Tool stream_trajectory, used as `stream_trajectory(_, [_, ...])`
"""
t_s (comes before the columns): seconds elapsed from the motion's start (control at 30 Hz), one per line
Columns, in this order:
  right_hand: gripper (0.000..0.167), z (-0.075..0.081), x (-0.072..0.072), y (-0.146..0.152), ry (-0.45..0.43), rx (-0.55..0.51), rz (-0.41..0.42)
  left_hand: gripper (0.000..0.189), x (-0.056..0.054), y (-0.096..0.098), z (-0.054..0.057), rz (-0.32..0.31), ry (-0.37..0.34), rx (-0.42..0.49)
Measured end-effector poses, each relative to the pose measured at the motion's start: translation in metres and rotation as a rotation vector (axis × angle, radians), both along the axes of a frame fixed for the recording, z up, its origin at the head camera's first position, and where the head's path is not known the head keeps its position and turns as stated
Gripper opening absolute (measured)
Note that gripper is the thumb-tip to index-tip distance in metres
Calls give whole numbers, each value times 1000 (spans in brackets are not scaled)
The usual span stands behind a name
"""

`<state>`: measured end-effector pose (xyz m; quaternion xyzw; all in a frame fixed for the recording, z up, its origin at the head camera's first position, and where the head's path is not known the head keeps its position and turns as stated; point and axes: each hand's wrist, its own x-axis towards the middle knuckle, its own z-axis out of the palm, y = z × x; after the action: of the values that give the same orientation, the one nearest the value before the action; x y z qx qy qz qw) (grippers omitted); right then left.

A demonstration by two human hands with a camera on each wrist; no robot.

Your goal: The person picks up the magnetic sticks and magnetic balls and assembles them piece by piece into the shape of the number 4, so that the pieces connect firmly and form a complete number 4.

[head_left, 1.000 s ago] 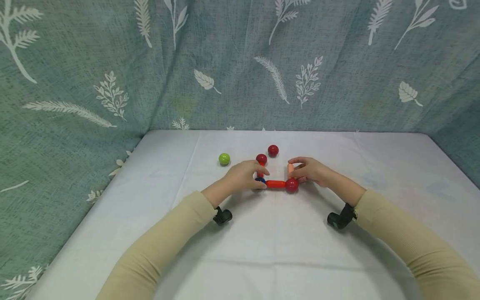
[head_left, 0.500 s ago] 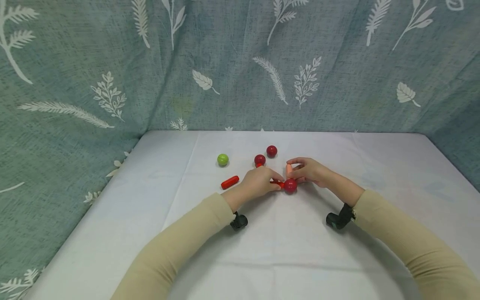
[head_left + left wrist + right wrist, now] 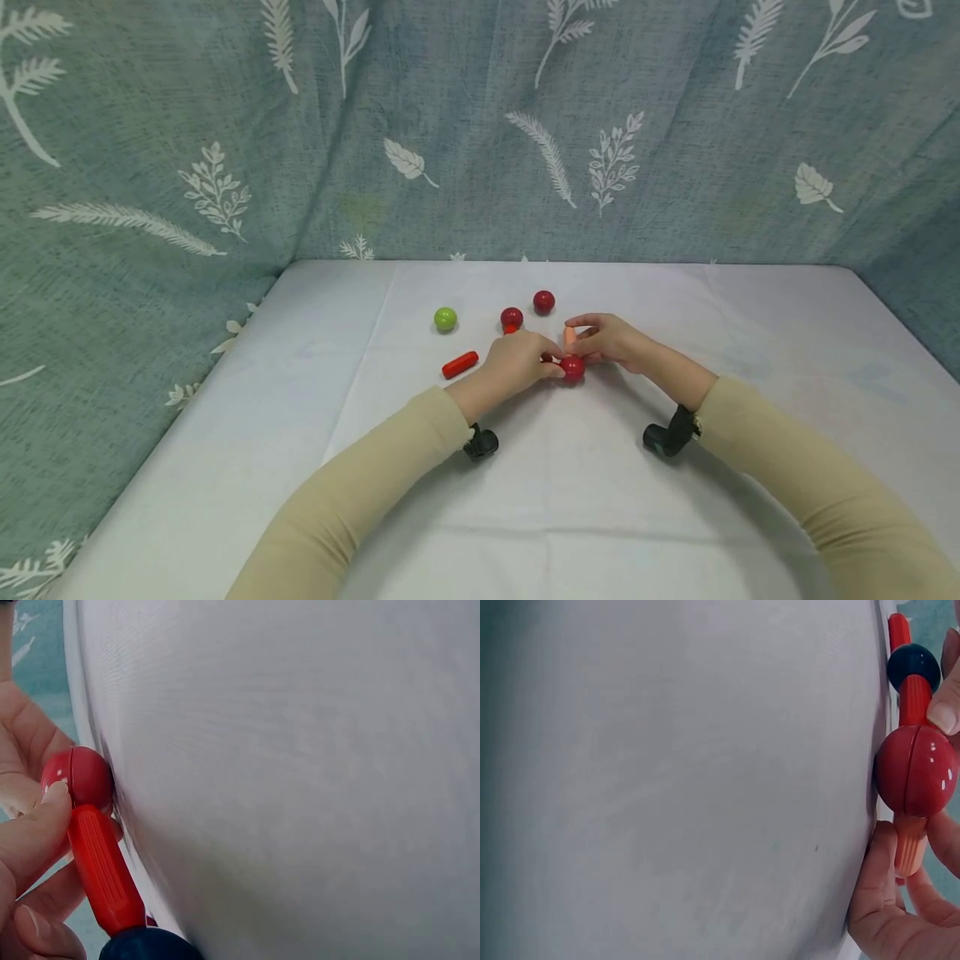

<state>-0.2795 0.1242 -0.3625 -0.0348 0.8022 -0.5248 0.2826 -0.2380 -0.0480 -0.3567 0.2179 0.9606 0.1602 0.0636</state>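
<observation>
Red ball rested on the white cloth between both hands, joined to two rods. Left hand, at its 9 o'clock in the head view, had thumb and fingers drawn nearly together, pinching the connecting red rod at the ball end; thumb tip lay at the rod–ball joint. Right hand, at the ball's 2 o'clock, pinched the peach rod between thumb and fingers, gap only about as wide as the rod. Right-wrist view: peach rod met the ball at 6 o'clock, connecting red rod at 12 o'clock; beyond the latter came a dark blue ball, then an outer red rod. Head view, clock centred on the gripped ball: loose red rod at 9, well apart; green ball at 10, farther out; second red ball also at 10 but nearer, a red piece touching its near side; third red ball at 11. Surface markings: a seam round the gripped ball, ridges along the rods, white leaf prints on the blue-green backdrop.
</observation>
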Motion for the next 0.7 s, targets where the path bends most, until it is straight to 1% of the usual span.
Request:
stream_trajectory(0.2, [56,-1,-1,-4,2,0,8,32,-2,-5,-1,16,-1,23])
stream_trajectory(0.43, [55,0,-3,2,10,1,36,31,-2,-5,-1,25,-32,56])
stream_trajectory(0.57, [54,2,-10,7,53,55,41,31,-1,-5,0,34,-39,58])
stream_trajectory(0.7, [53,5,-22,11,94,106,3,32,-1,-5,0,36,-46,47])
